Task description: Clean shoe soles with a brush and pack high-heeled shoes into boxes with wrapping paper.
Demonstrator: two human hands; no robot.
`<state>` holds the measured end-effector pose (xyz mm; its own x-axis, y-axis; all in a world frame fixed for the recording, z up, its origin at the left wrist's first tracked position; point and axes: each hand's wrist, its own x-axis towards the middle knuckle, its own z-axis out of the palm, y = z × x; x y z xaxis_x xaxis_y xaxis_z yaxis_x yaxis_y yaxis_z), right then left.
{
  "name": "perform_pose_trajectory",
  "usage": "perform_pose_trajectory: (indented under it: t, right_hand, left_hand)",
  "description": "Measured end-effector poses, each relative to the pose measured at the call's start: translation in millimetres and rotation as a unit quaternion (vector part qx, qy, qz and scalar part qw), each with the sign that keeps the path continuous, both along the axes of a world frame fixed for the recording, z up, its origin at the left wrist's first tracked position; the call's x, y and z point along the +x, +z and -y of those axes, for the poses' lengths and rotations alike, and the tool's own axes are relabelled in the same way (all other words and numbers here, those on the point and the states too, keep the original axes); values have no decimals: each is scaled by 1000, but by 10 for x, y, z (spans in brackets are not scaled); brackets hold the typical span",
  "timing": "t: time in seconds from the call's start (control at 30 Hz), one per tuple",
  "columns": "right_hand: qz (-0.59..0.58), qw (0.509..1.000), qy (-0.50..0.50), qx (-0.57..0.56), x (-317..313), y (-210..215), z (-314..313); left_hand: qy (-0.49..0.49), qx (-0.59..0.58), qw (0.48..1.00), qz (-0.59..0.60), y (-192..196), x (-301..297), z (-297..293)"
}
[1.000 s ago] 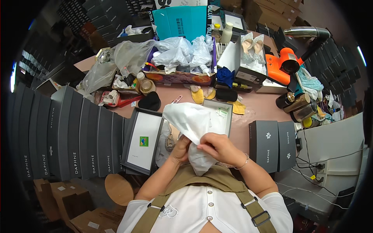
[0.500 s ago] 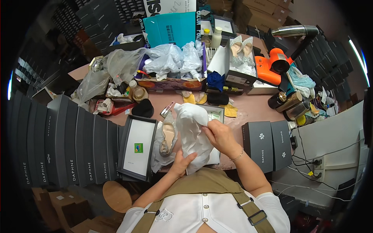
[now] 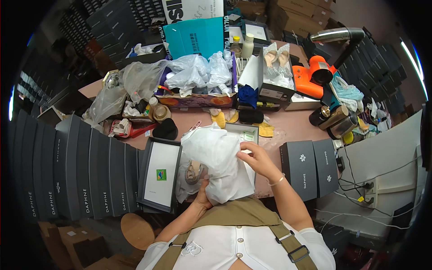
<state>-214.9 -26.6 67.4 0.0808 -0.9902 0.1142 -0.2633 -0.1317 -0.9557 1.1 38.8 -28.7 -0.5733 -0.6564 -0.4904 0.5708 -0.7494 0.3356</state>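
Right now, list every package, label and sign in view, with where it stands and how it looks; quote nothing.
Row of dark grey boxes: upright, left, pale lettering on spines.
Open box lid: left of the hands, white inside, small green sticker.
Two dark grey boxes: right, white flower emblem.
Teal folder: upright at the back.
White sign: top edge, large black letters.
Brown cartons: floor, lower left.

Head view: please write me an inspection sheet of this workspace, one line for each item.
Surface: pinkish table, crowded.
Job's things: white tissue paper over a beige shoe in an open box; box lid beside it.
Clutter: plastic bags, orange tool, two dark boxes.
Grippers: left hand under the paper, right hand pinching its top.
Cables: white cords at a right-side socket.
Surroundings: dark box stacks left.
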Motion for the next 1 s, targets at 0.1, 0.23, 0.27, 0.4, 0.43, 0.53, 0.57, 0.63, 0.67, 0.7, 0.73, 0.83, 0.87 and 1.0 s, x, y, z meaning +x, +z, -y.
perform_pose_trajectory:
  t: [0.1,0.23,0.27,0.4,0.43,0.53,0.57,0.63,0.67,0.7,0.73,0.83,0.87,1.0]
  right_hand:
    - [9,1000,19,-2,53,51,-131]
    - [-192,900,346,-182,303,221,-609]
    - [-202,893,390,-92,316,70,-648]
    - [-329,914,231,48,-141,127,-142]
    - [-227,967,116,13,-303,315,-13]
    - [8,982,184,42,-302,629,85]
    - [-36,960,266,83,-322,571,115]
    - [12,955,248,161,-560,358,133]
    - [48,963,188,185,-842,222,111]
    - [86,966,128,209,-1092,154,54]
    - [143,973,21,181,-1288,224,-55]
    - [113,977,-170,62,-1477,232,-291]
    - [67,978,-195,21,-1441,223,-318]
    - [-3,967,-252,-41,-846,-4,-128]
  left_hand:
    - [65,-18,998,12,99,69,8]
    - [130,-19,991,-10,138,179,103]
    - [129,-23,991,4,-10,228,134]
    - [44,-75,996,19,-199,476,205]
    - [-5,-106,994,33,-264,545,237]
    - [-223,-284,907,218,324,472,483]
    - [-285,-292,883,234,428,421,478]
    - [-285,-345,862,240,437,440,459]
    - [-250,-312,884,243,423,487,441]
    - [-214,-275,905,246,392,560,425]
    - [-136,-217,922,291,373,729,467]
    - [-57,-439,690,572,716,645,756]
    - [-36,-547,521,654,848,554,811]
    - [-280,-776,229,518,137,-492,707]
